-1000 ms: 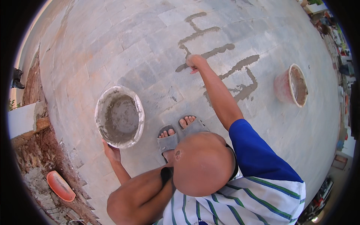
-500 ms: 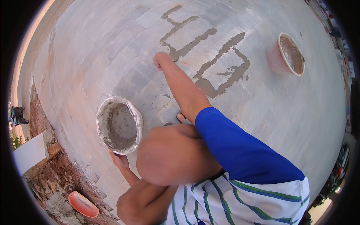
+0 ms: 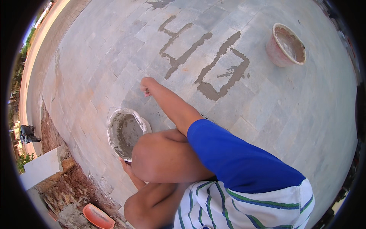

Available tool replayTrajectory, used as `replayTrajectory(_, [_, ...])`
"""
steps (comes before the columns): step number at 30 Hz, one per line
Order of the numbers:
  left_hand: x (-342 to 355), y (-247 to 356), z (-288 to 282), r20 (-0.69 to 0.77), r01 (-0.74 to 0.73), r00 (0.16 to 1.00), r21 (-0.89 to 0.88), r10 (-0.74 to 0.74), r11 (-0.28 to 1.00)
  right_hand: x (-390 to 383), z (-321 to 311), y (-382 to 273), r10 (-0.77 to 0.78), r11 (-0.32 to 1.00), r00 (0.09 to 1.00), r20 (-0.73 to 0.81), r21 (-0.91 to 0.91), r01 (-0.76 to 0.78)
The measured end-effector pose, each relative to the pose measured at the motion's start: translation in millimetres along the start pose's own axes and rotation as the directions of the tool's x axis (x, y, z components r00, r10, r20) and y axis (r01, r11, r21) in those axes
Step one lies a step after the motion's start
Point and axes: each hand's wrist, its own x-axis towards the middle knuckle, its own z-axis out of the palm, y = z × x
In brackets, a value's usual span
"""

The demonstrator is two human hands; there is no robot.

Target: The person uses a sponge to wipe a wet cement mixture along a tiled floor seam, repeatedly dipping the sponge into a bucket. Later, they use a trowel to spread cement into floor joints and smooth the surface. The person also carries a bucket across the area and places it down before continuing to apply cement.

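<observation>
A bucket [image 3: 144, 124] with grey mortar smeared inside tilts on the paving beside my knee. My left hand [image 3: 127, 170] grips it low at its near edge, the fingers partly hidden beneath. Beyond the bucket, my right hand [image 3: 147, 86] is closed in a fist above the tiles; whatever it holds is hidden behind it. Just ahead and to the right of that fist lie wet mortar strips [image 3: 183, 57] in angular, branching lines. Farther right, another mortar strip [image 3: 217, 93] forms a closed loop, with a small smear inside.
A pinkish bucket [image 3: 276, 51] with a pale rim stands at the far right. At the near left, an orange basin [image 3: 98, 216] lies on broken reddish soil [image 3: 70, 187] beside a white block [image 3: 45, 167]. A dark motorbike [image 3: 28, 134] is at the left edge.
My right hand has drawn back toward me and left, off the mortar line. The strip's near end, which the hand and arm partly covered, now shows. My left hand stays at the bucket.
</observation>
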Motion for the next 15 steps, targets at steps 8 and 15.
replayTrajectory(8, [15, 19, -8, -0.417, -0.248, 0.865, 0.127, 0.278, 0.961, -38, -88, 91, -0.462, 0.884, 0.887, 0.002, 0.077, 0.461])
replayTrajectory(15, [14, 23, -13, -0.473, -0.121, 0.867, 0.102, 0.156, 0.987, -72, -175, 82, -0.098, 0.985, 0.953, -0.288, 0.106, 0.133])
